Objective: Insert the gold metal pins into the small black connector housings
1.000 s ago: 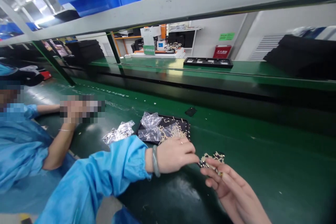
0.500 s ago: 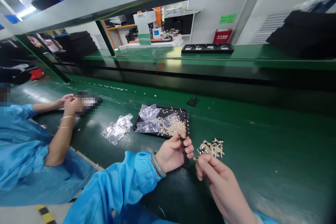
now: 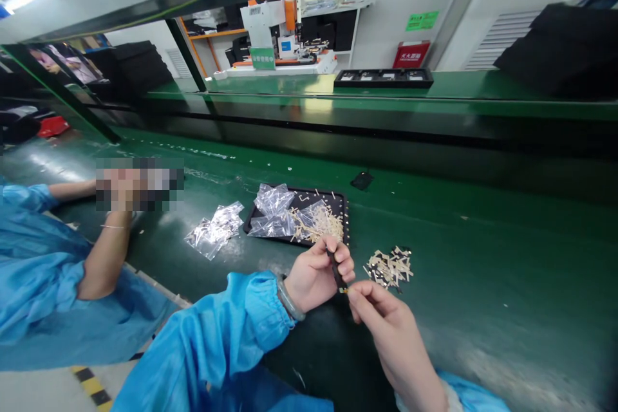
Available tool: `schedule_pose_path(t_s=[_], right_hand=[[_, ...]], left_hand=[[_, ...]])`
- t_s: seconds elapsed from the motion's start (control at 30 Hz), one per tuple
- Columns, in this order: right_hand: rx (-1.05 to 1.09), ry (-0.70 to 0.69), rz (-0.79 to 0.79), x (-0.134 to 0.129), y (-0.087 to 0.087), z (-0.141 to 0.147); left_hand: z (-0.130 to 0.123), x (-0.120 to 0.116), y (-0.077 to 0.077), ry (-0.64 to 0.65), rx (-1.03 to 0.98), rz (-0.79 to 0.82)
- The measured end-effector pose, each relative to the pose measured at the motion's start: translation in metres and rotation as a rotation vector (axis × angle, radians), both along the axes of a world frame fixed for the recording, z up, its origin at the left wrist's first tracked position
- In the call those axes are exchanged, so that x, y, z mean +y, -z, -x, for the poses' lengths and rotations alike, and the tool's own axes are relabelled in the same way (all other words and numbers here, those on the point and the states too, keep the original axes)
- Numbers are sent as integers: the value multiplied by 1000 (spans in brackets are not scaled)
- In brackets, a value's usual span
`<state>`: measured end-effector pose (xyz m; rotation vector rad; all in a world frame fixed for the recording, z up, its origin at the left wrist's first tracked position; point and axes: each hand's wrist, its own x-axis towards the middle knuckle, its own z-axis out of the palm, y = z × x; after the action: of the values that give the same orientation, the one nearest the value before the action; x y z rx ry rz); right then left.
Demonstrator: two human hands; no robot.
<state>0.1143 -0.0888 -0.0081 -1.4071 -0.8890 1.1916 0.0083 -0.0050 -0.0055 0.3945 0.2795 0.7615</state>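
Note:
My left hand [image 3: 318, 273] is closed around a slim black strip-like part [image 3: 335, 266], held at a slant above the bench. Against its lower end, my right hand [image 3: 381, 312] pinches a tiny yellowish piece [image 3: 344, 290], too small to name exactly. The fingertips of both hands almost meet there. Just behind my left hand is a black tray [image 3: 346, 206] with clear plastic bags [image 3: 273, 209] and many small beige strips [image 3: 326, 222]. A loose pile of small beige and black pieces [image 3: 390, 267] lies on the bench beyond my right hand.
More clear bags [image 3: 215, 230] lie left of the tray on the green bench [image 3: 483, 257]. A black flat piece [image 3: 362, 180] lies farther back. A co-worker in a blue sleeve [image 3: 43, 270] works at left. A raised shelf holds a black tray [image 3: 383, 78].
My right hand has moved left, bringing the tiny piece against the lower end of the black part. The left hand still grips that part, and the view has shifted slightly.

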Motion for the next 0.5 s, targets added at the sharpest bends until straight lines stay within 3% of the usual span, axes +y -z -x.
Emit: schedule_pose_path(t_s=[0.5], right_hand=[[-219, -31, -67, -5, 3, -1]], left_hand=[[0, -3, -3, -76, 136, -154]])
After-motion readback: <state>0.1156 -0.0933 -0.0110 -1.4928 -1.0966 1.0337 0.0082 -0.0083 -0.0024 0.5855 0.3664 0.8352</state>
